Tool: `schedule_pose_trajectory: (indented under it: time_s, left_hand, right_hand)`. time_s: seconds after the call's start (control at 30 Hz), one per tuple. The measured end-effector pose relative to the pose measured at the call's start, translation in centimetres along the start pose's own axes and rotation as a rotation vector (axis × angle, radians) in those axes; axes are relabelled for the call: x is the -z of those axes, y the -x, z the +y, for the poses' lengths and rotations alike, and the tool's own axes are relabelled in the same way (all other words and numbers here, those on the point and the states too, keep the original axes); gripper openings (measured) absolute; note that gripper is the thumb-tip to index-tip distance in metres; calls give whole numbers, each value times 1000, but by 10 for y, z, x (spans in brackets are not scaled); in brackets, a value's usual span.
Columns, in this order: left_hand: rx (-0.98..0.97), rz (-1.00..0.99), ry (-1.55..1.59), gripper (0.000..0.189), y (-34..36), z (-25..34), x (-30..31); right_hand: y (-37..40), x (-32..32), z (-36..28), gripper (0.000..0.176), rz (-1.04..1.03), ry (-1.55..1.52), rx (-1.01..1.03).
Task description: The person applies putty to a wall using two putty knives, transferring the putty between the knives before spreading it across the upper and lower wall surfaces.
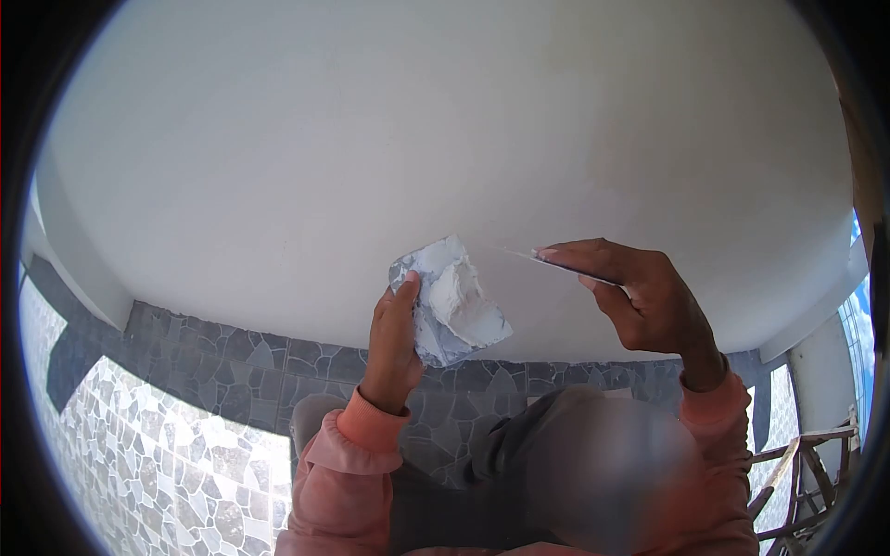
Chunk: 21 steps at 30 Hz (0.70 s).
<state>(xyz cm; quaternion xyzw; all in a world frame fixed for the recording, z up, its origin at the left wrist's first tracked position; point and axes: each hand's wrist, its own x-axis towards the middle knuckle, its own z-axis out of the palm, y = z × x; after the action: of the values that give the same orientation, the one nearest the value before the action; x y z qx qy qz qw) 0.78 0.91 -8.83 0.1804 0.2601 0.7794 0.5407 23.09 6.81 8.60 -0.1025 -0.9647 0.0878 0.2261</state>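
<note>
My left hand (pixel 392 343) grips a flat grey plate (pixel 401 268) at its left side, the thumb lying over its face. A thick lump of white putty (pixel 459 298) sits on this plate, and more is smeared around it. To the right, my right hand (pixel 654 295) pinches a thin flat scraper (pixel 549 262) between its straight fingers and thumb. The scraper appears almost edge-on, its tip pointing left toward the plate, with a gap between the two. Both hands overlap or sit close before the pale wall (pixel 371 139) in this view.
Dark stone-pattern tiles (pixel 232 361) run along the wall's base. Sunlit stone-pattern floor (pixel 176 463) lies at lower left. A wooden frame (pixel 816 477) stands at lower right. Part of the lower middle is blurred.
</note>
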Motion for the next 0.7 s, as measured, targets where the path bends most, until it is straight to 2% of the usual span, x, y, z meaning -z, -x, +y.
schedule_pose_trajectory:
  time_s: [0.03,0.07,0.17,0.3,0.4,0.5,0.6,0.7]
  left_hand:
    - [-10,14,-8,40,0,-1,0]
    - [-15,15,-17,39,0,0,0]
    - [-32,18,-42,36,-1,0,0]
    - [-46,41,-68,35,-3,-3,0]
    - [-67,60,-86,34,-4,-5,-1]
    - [-75,88,-106,33,-3,-5,-4]
    - [-87,102,-154,31,-5,-8,-2]
    - [-78,109,-201,29,-8,-13,3]
  right_hand:
    - [3,-12,3,44,5,79,166]
    - [5,-20,3,60,-16,89,212]
    - [6,-34,0,57,-83,157,256]
    - [1,-44,0,39,-134,201,281]
    - [-3,-50,0,36,-162,232,297]
    - [-1,-64,13,43,-161,210,315]
    - [-1,-69,21,33,-244,209,316]
    - [-7,-70,29,34,-310,146,308]
